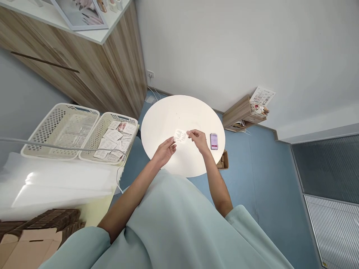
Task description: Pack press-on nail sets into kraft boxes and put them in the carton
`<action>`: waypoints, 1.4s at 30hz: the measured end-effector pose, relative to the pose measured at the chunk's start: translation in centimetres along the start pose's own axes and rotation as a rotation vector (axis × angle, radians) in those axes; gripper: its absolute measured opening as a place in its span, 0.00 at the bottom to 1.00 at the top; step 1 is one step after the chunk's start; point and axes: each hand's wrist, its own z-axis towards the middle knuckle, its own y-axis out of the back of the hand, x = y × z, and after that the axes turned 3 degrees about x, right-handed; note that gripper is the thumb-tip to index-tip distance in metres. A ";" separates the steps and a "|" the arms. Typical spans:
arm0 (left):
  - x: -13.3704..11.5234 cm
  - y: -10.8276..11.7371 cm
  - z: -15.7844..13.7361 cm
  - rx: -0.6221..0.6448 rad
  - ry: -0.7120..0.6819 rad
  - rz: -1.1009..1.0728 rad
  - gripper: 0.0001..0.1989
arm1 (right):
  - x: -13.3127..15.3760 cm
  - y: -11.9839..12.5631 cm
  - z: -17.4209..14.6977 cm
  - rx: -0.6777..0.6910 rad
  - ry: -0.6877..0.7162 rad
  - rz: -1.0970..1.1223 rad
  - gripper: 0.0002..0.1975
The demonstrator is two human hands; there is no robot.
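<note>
Simply, small white card (180,135) bears dark rows.

I see a loose, pale mint-green garment covering the torso, its fabric smooth and plain, without print or markings. Its short sleeves end near the elbows, so both forearms are bare down to the left hand (166,150) and right hand (199,139). Neither wrist shows a watch or band.
</note>
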 end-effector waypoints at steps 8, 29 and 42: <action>0.6 0.7 -1.4 0.369 0.271 -0.170 0.18 | 0.6 0.7 -0.8 0.114 0.034 0.032 0.24; 1.2 0.4 -2.6 -0.043 -0.233 0.459 0.41 | 2.0 -2.1 -3.0 0.036 0.030 -0.074 0.26; 1.0 0.3 -3.2 -0.153 -0.417 0.488 0.30 | 0.4 -0.8 -3.3 0.031 -0.001 -0.076 0.20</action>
